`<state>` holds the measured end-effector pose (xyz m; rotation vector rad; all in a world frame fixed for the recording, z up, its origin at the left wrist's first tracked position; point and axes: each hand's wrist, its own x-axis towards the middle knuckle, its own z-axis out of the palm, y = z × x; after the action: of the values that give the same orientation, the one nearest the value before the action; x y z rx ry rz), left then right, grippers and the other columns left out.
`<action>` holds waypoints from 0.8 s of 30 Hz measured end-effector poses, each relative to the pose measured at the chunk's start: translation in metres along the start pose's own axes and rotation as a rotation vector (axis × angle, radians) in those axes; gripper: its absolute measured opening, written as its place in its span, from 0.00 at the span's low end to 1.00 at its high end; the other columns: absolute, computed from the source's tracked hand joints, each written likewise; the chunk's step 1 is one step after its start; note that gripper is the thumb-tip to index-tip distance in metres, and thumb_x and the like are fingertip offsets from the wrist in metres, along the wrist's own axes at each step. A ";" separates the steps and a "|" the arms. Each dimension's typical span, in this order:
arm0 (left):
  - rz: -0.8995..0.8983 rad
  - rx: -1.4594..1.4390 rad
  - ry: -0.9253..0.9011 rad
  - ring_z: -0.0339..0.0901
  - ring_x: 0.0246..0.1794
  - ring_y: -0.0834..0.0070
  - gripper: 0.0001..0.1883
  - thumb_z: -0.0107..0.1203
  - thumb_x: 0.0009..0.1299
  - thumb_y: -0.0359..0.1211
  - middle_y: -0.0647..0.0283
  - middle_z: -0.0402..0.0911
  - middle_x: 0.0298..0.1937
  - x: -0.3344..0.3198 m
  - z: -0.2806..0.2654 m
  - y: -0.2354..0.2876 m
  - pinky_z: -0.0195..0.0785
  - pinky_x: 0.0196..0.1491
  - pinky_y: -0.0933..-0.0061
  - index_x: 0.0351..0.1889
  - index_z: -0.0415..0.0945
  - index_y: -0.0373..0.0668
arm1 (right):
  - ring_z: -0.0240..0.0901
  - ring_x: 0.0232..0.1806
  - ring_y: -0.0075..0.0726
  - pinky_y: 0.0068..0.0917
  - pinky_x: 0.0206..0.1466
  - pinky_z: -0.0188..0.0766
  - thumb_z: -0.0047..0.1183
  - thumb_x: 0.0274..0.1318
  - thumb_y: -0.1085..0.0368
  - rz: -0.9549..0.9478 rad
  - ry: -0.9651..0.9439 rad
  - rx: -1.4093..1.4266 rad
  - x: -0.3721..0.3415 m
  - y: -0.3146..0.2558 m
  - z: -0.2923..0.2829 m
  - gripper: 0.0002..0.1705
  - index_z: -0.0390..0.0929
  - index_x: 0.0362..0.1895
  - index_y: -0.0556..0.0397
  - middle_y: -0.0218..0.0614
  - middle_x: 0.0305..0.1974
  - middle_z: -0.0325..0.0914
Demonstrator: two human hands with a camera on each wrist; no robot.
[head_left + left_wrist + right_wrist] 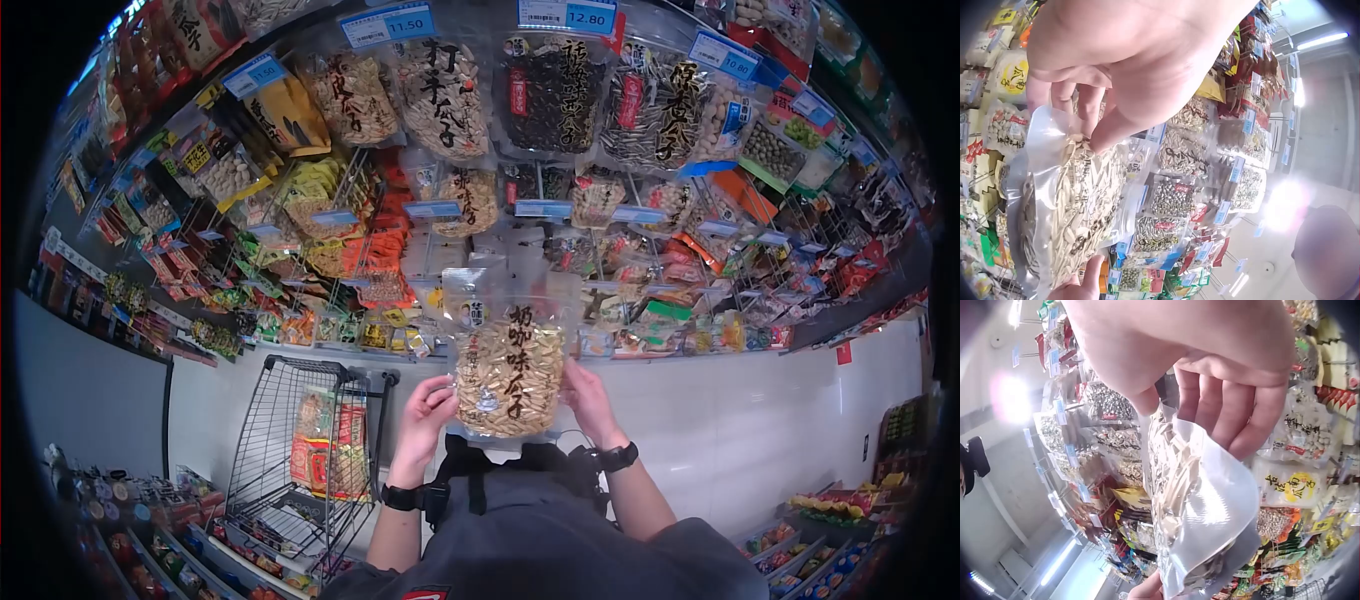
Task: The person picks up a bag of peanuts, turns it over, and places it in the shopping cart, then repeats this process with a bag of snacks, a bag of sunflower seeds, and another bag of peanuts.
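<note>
A clear bag of pale seeds with dark lettering (pixel 510 375) is held upright between both hands in front of the person's waist. The left hand (pixel 428 415) grips its left edge, and the right hand (pixel 592 405) its right edge. Seen from the left wrist, the left hand (pixel 1125 62) pinches the bag (pixel 1079 206) with the thumb on the lettered face and the fingers around the side. In the right wrist view the right hand (pixel 1204 369) has its thumb on one face of the bag (pixel 1204 500) and its fingers behind the edge.
Shelves of hanging snack bags (pixel 440 95) with blue price tags (pixel 390 25) fill the space ahead. A wire shopping cart (pixel 270 440) with red and clear packages (pixel 330 455) inside stands at the left on the pale floor (pixel 700 420). More shelves line both lower corners.
</note>
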<state>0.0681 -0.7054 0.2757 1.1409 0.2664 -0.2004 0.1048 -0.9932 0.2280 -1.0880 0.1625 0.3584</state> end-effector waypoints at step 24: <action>0.265 0.022 0.459 0.74 0.48 0.82 0.24 0.61 0.69 0.30 0.65 0.76 0.48 -0.163 -0.087 0.000 0.67 0.51 0.80 0.62 0.66 0.38 | 0.71 0.55 0.29 0.29 0.58 0.65 0.40 0.72 0.47 0.290 -0.283 -0.190 -0.004 0.070 0.146 0.28 0.69 0.61 0.57 0.33 0.56 0.76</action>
<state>-0.0957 -0.6228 0.2920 1.2228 0.5134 0.2983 0.0686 -0.8353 0.2378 -1.1901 0.0337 0.7964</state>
